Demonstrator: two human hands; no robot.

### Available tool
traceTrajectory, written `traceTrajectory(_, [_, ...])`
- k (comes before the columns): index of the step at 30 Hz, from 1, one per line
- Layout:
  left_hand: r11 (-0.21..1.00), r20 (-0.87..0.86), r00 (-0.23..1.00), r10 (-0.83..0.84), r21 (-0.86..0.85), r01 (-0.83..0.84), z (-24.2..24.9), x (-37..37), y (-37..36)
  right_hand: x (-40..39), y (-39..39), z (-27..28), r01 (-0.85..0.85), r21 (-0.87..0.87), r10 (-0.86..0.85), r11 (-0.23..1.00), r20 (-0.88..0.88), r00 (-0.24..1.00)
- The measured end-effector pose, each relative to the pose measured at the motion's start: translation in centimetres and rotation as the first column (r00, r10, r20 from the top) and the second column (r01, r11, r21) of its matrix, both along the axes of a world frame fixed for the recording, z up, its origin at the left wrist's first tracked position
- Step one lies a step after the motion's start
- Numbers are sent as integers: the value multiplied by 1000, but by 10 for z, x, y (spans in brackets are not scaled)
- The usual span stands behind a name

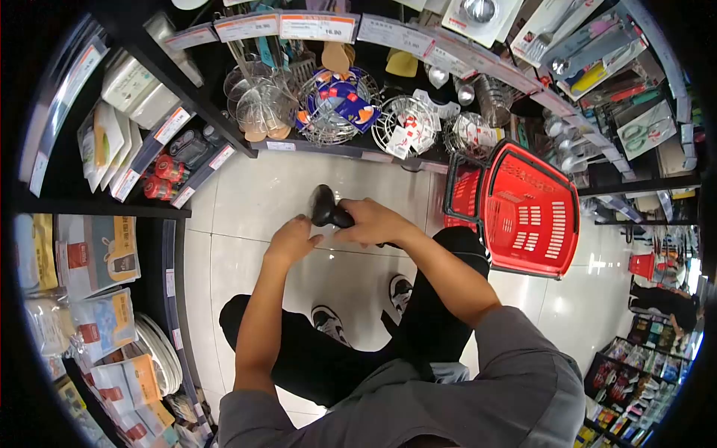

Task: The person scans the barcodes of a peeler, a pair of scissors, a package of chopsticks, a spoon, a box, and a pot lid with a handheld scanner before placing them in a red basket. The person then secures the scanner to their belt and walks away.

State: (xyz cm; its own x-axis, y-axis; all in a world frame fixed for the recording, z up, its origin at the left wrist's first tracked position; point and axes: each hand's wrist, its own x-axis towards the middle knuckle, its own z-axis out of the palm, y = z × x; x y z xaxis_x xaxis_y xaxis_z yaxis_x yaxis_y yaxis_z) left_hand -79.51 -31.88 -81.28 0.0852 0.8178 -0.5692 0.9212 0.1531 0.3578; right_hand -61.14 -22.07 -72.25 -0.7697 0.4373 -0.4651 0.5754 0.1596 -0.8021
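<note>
In front of my knees, my right hand is closed around a black utensil with a rounded, glossy head; its exact kind is unclear. The head points away from me and to the left, and a dark end shows below my palm. Just left of it, my left hand has its thumb spread from bent fingers. Those fingertips are right beside the utensil's head, with nothing seen in the hand. Both hands are above the pale tiled floor.
A red shopping basket with black handles stands by my right knee. Ahead, a low shelf holds wire racks, strainers and a blue-labelled item. Packaged goods line the left shelves. More utensils are at the right.
</note>
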Motion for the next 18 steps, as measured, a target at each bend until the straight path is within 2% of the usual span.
traceTrajectory(2, [985, 141, 989, 42, 158, -64, -7, -6, -1, 8, 0, -19, -79, 74, 63, 994, 199, 978])
traceTrajectory(3, [990, 145, 989, 10, 139, -31, -7, -7, -2, 13, -6, -33, -45, 55, 33, 998, 203, 979])
traceTrajectory(5, [960, 286, 947, 149, 188, -208, -6, -8, 2, 15, -12, -57, -152, 340, 124, 928, 103, 987])
traceTrajectory(6, [956, 293, 942, 164, 189, -225, -9, -9, 3, 11, -13, -46, -209, 258, 155, 943, 214, 965])
traceTrajectory(7, [959, 294, 944, 149, 190, -211, -9, -9, 6, 8, -14, -43, -194, 259, 140, 946, 215, 967])
traceTrajectory(9, [967, 280, 950, 135, 172, -188, -7, -9, 8, 4, -21, -45, -279, 269, 190, 922, 313, 930])
traceTrajectory(10, [969, 280, 951, 133, 165, -184, -6, -8, 7, 0, -24, -47, -278, 296, 180, 914, 318, 931])
traceTrajectory(12, [964, 303, 953, -2, 253, -79, -4, -7, 4, -4, -27, -44, -302, 243, 215, 922, 327, 920])
traceTrajectory(18, [981, 376, 926, 32, 166, -102, 2, -6, 2, -10, -24, -41, -372, 158, 302, 915, 346, 888])
